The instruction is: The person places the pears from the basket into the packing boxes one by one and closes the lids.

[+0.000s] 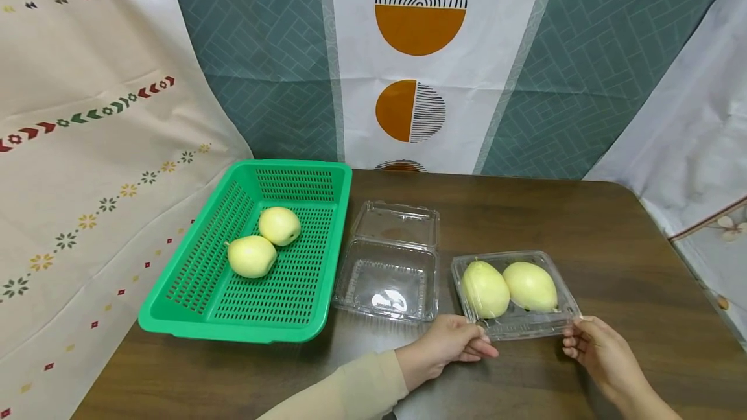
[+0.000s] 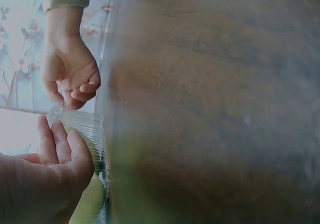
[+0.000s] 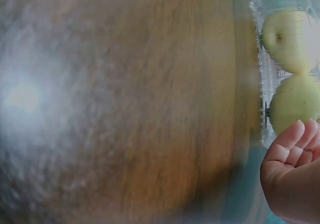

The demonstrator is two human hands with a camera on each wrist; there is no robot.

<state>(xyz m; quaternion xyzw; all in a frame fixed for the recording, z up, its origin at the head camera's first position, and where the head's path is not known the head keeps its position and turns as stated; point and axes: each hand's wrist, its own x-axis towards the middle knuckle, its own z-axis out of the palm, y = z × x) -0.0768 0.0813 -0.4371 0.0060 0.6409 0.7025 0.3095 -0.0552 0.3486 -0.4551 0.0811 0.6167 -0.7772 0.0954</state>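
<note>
A clear plastic clamshell container [image 1: 525, 329] with its lid down over two yellow-green pears [image 1: 530, 286] sits on the right part of the table. My left hand [image 1: 452, 345] pinches its near left corner, the index finger pointing out along the front edge. At the near right corner my right hand [image 1: 604, 355] grips the rim between thumb and curled fingers. Through the clear wall in the right wrist view, both pears [image 3: 290, 41] show side by side. The left wrist view has my left hand [image 2: 55, 169] in front, hiding part of the container.
Left of the filled box lies an open, empty clamshell container [image 1: 391, 277], its lid folded back. A green plastic basket [image 1: 292, 332] farther left holds two more pears [image 1: 252, 256]. Patterned cloths [image 1: 262, 50] hang behind and beside the brown wooden table [image 1: 490, 212].
</note>
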